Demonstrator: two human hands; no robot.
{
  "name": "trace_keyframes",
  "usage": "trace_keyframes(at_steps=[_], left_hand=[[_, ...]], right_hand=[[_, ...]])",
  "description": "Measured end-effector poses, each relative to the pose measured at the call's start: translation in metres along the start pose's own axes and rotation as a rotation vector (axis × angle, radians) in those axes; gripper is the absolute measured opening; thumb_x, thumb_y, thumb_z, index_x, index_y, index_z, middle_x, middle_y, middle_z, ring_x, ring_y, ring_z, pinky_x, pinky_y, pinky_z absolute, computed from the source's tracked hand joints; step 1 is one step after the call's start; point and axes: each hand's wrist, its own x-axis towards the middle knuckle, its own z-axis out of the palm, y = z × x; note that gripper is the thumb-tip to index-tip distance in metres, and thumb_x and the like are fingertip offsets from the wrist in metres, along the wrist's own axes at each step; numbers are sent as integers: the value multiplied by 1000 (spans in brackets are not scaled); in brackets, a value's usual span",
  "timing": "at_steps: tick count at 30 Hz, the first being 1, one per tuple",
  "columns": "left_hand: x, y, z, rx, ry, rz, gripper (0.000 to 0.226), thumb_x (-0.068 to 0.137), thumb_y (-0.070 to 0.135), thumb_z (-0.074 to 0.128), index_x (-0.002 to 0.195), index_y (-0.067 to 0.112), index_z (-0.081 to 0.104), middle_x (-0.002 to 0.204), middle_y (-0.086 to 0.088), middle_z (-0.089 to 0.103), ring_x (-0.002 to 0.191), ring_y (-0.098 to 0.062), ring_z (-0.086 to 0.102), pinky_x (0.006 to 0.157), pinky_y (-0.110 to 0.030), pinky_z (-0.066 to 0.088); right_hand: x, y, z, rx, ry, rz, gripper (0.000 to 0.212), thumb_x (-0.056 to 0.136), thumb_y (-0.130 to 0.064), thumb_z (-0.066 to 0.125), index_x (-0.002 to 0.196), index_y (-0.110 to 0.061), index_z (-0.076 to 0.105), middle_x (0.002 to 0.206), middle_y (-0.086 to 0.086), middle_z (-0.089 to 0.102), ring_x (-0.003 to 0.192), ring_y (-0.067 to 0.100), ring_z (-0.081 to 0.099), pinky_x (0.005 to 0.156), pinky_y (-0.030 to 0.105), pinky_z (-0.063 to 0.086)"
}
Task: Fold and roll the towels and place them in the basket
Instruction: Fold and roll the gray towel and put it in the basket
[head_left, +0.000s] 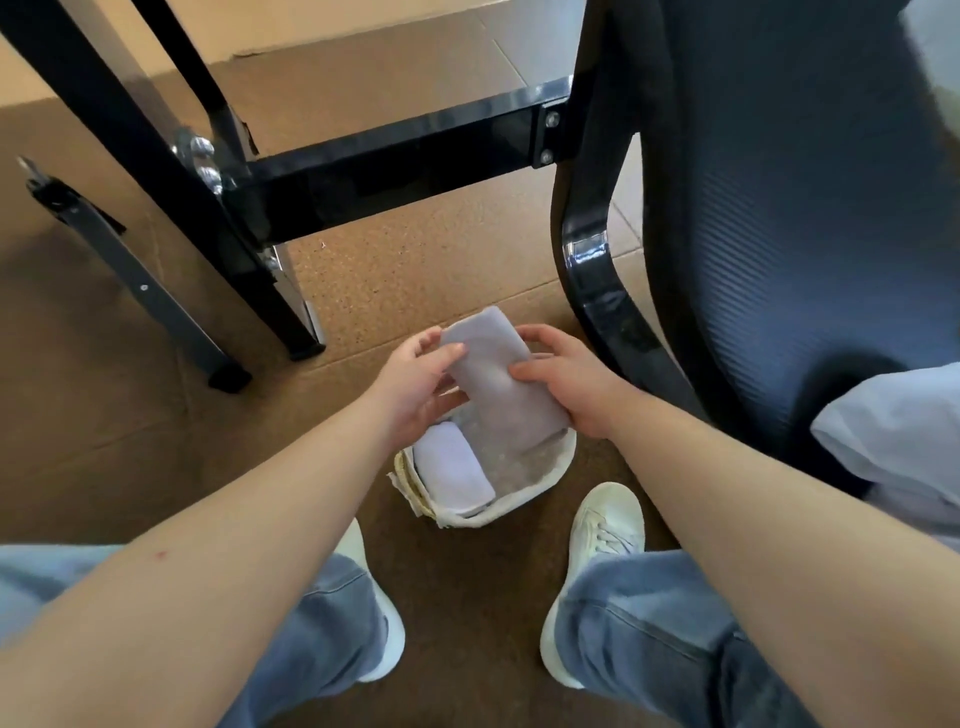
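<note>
While both hands, left hand (415, 387) and right hand (563, 382), pinch the rolled grey towel (501, 376) from either side, its long axis slants down toward the basket (558, 460) directly beneath.

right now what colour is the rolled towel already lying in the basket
White. The head view shows the rolled towel lying at the left of the basket.

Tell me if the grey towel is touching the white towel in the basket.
Apart. The head view shows bare lining of the basket between the grey towel and the white towel.
</note>
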Motion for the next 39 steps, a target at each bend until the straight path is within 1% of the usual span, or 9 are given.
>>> trace_keyframes(at_steps=[5, 8, 11, 14, 17, 27, 31, 35, 39], left_hand=[[31, -51, -21, 557, 208, 24, 50, 101, 23, 60, 148, 20, 46, 139, -7, 56, 119, -25, 60, 99, -43, 56], [35, -82, -29, 943, 142, 73, 50, 100, 20, 61, 148, 23, 47, 144, 0, 53, 130, -23, 55, 100, -33, 49], [43, -108, -34, 1201, 27, 54, 53, 97, 23, 61, 147, 30, 46, 149, 0, 45, 135, -27, 50, 106, -44, 49], [54, -128, -38, 1381, -59, -24, 57, 100, 23, 56, 154, 26, 36, 158, -2, 34, 142, -27, 40, 112, -41, 41], [67, -139, -39, 1494, -56, -89, 68, 101, 23, 56, 160, 23, 22, 168, -2, 13, 152, -28, 26, 121, -44, 33], [85, -153, -39, 1523, 0, -128, 69, 99, 16, 53, 157, 28, 19, 160, -4, 9, 145, -35, 28, 114, -48, 37], [85, -156, -39, 1575, 11, -89, 63, 98, 20, 56, 153, 27, 25, 155, -6, 14, 142, -34, 29, 113, -46, 40], [82, -162, -40, 1652, 6, -34, 70, 99, 30, 59, 155, 24, 18, 159, -8, 11, 141, -33, 25, 112, -41, 38], [81, -166, -42, 1812, -57, -57, 101, 95, 48, 61, 161, 10, -4, 167, -16, -6, 152, -38, 4, 123, -42, 21]], right_hand=[[44, 56, 9, -275, 98, 30, 45, 97, -21, 64, 133, -44, 50, 121, -10, 59, 114, 16, 58, 92, 38, 54], [65, 88, 17, -374, 148, 51, 43, 96, -23, 60, 129, -47, 49, 116, -13, 57, 111, 15, 56, 91, 39, 54], [84, 116, 31, -439, 117, 60, 34, 95, -32, 58, 125, -44, 48, 116, -8, 58, 109, 19, 57, 96, 44, 52], [104, 145, 46, -463, 103, 75, 32, 99, -31, 55, 129, -40, 45, 103, -17, 51, 98, 12, 55, 99, 39, 49], [108, 157, 50, -494, 152, 85, 38, 102, -24, 52, 136, -40, 44, 104, -17, 53, 90, 3, 52, 90, 30, 45], [133, 174, 47, -208, -2, 393, 53, 98, -21, 53, 146, -40, 42, 141, 2, 53, 124, 27, 50, 115, 48, 38], [132, 181, 53, -574, 30, 167, 49, 102, -30, 49, 150, -33, 40, 140, 8, 56, 126, 31, 54, 106, 42, 43], [118, 183, 53, -979, 121, -10, 64, 102, -37, 48, 158, -37, 17, 157, 10, 24, 135, 35, 36, 102, 50, 48], [109, 180, 44, -1319, -246, -303, 74, 91, -45, 58, 156, -37, 23, 166, 0, 10, 147, 33, 15, 112, 55, 37]])
